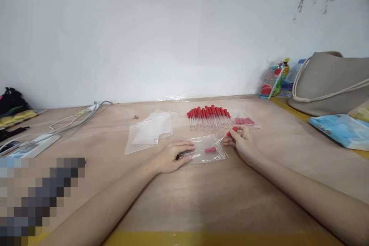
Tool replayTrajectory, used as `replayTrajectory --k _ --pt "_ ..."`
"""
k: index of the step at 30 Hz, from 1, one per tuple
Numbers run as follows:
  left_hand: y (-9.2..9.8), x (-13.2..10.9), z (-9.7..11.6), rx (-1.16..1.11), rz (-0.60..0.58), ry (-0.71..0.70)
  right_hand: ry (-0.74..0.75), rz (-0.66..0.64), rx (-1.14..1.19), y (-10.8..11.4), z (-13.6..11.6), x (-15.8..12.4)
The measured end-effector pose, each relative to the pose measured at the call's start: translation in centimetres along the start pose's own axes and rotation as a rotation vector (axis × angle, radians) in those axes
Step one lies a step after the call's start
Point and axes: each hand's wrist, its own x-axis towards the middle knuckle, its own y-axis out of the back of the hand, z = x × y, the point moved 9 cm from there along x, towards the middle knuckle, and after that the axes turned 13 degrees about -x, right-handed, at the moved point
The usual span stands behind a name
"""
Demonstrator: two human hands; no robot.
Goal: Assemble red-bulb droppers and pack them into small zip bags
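Observation:
A clear zip bag lies flat on the table, with one red-capped dropper inside it. My left hand rests on the bag's left end, thumb and fingers apart. At the bag's right end, my right hand pinches a red-bulbed glass dropper, its thin tip pointing left at the bag's opening. Behind the bag is a row of several red-bulbed droppers. Another bag with several red-bulbed pieces lies just beyond my right hand.
Empty clear bags overlap at the left of the middle. Cables and a white power strip are at the far left. Drink bottles, a grey bag and a blue packet stand or lie at the right.

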Motion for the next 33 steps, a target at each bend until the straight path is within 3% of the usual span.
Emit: replayTrajectory --k 7,13,19,22,25,27,29,33 --pt "0.1 -0.1 0.0 0.002 0.008 0.012 -0.05 -0.079 0.035 -0.1 0.7 -0.4" --pt "0.3 -0.2 -0.1 0.02 0.015 0.053 0.134 -0.26 -0.378 -1.1 -0.9 -0.6" --pt "0.2 -0.1 -0.1 0.023 0.002 0.062 0.163 -0.402 -0.57 -2.6 0.5 -0.5" --pt "0.2 0.0 0.0 0.026 0.002 0.059 0.326 -0.411 -0.651 -3.5 -0.6 -0.8" --pt "0.3 0.0 0.0 0.024 0.012 0.066 0.529 -0.516 -0.727 -5.1 -2.1 -2.2" --pt "0.4 0.0 -0.1 0.015 0.028 0.067 0.554 -0.551 -0.757 -5.3 -2.5 -2.4" --pt "0.5 0.0 0.0 -0.003 0.044 0.056 0.506 -0.483 -0.785 -4.6 -2.7 -1.5" --pt "0.7 0.0 0.0 -0.046 0.065 0.052 0.433 -0.127 -0.958 -1.8 -3.8 2.5"
